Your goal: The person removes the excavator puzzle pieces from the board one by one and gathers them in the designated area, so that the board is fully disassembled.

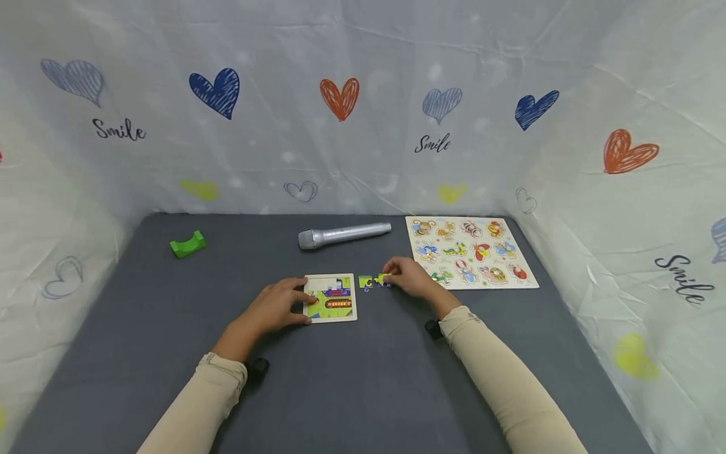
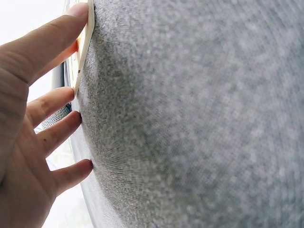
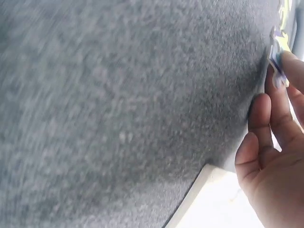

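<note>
A small square jigsaw tray (image 1: 355, 297) with a pale rim lies on the table, a colourful vehicle picture partly filled in. My left hand (image 1: 276, 305) rests at its left side with fingers spread, the thumb at the near edge and one fingertip over the picture. To the tray's right, my right hand (image 1: 412, 277) pinches a green and purple puzzle piece (image 3: 281, 53) between thumb and fingers. Another puzzle piece (image 1: 364, 282) lies between that hand and the tray. In the left wrist view, the thumb touches the tray's edge (image 2: 84, 47).
A silver microphone (image 1: 346, 235) lies behind the tray. At the back right is a wooden insect puzzle board (image 1: 468, 283), close to my right hand. A green curved block (image 1: 188, 244) sits at the back left. White cloth with hearts (image 1: 374, 170) surrounds the grey table (image 1: 363, 391).
</note>
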A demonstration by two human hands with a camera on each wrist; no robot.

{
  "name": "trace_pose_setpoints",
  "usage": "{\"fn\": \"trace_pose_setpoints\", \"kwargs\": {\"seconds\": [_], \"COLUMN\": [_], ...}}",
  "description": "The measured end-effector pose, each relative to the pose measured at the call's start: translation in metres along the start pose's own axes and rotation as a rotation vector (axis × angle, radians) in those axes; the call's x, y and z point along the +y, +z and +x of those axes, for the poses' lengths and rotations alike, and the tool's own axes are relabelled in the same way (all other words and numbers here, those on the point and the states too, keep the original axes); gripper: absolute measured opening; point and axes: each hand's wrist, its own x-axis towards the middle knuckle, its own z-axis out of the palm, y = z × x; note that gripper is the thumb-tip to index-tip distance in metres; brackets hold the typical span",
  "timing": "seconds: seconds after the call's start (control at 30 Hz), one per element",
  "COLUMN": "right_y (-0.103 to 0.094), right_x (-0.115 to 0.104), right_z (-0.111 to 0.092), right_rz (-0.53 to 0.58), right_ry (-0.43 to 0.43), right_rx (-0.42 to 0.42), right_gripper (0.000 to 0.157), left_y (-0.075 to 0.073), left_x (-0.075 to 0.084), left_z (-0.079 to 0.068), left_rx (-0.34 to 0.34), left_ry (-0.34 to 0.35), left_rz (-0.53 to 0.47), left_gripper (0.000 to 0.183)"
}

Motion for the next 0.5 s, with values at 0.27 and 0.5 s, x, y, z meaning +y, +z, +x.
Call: {"fn": "trace_pose_setpoints", "kwargs": {"seconds": [0.27,0.5], "right_y": [0.007,0.012], "right_x": [0.001,-0.014], "right_z": [0.006,0.004], "right_rz": [-0.078,-0.143], "right_ry": [-0.013,-0.072], "right_rx": [-0.008,0.063], "right_gripper": [0.013,0.017], "left_y": [-0.002,-0.005], "left_x": [0.001,0.006], "left_z": [-0.005,-0.004], "left_rx": [-0.006,-0.020], "left_ry": [-0.015,-0.025], "left_rz": [-0.002,-0.014], "left_gripper": [0.046,0.046]}}
